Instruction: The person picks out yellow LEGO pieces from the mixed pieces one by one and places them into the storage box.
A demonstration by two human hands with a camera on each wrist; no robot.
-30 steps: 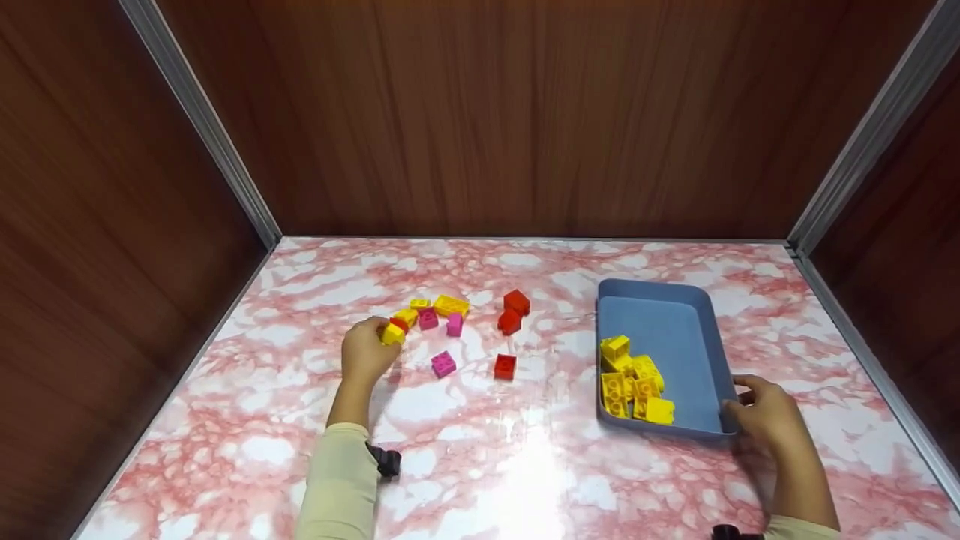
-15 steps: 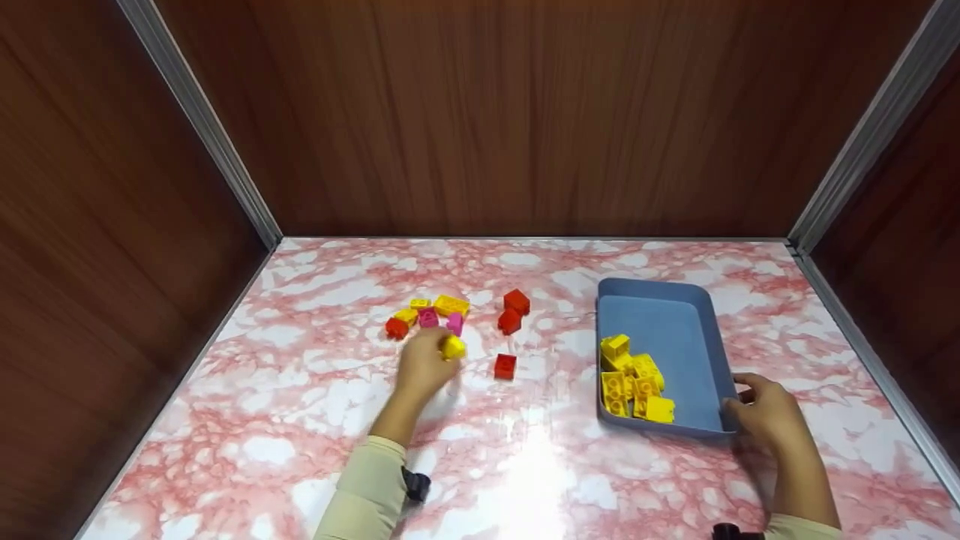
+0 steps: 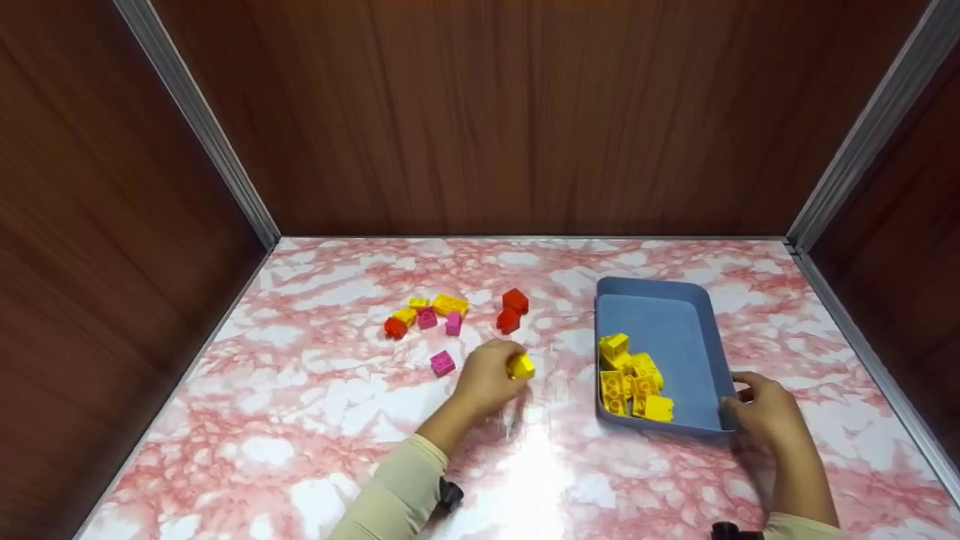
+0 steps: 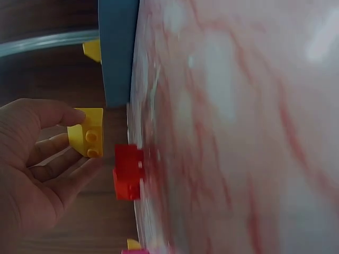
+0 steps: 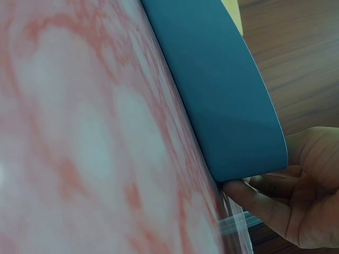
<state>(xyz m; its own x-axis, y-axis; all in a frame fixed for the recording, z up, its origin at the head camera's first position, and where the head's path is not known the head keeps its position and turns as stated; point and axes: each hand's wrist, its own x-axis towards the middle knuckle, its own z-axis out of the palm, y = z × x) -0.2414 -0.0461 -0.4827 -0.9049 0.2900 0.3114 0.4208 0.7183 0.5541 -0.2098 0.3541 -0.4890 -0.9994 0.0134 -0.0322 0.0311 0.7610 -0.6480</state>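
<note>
My left hand (image 3: 486, 377) pinches a yellow toy brick (image 3: 523, 367) above the middle of the table. In the left wrist view the yellow brick (image 4: 87, 132) sits between thumb and fingers, with its studs showing. My right hand (image 3: 770, 409) grips the near right corner of a blue-grey tray (image 3: 716, 352); the right wrist view has fingers under the tray's wall (image 5: 228, 106). Several yellow bricks (image 3: 634, 382) lie in the tray's left near part. Red bricks (image 4: 128, 172) stand beyond the left hand in its wrist view.
Back left on the marbled table (image 3: 300, 375) lie yellow bricks (image 3: 450, 304), magenta bricks (image 3: 427, 318) and a red brick (image 3: 394, 328). One magenta brick (image 3: 442, 364) is left of the left hand. Two red bricks (image 3: 514, 301) touch farther back. Wood-look walls (image 3: 525, 120) enclose the table.
My left hand has carried the yellow brick rightward from the group at the left, and now covers the near red brick in the head view. The right hand and tray have stayed put.
</note>
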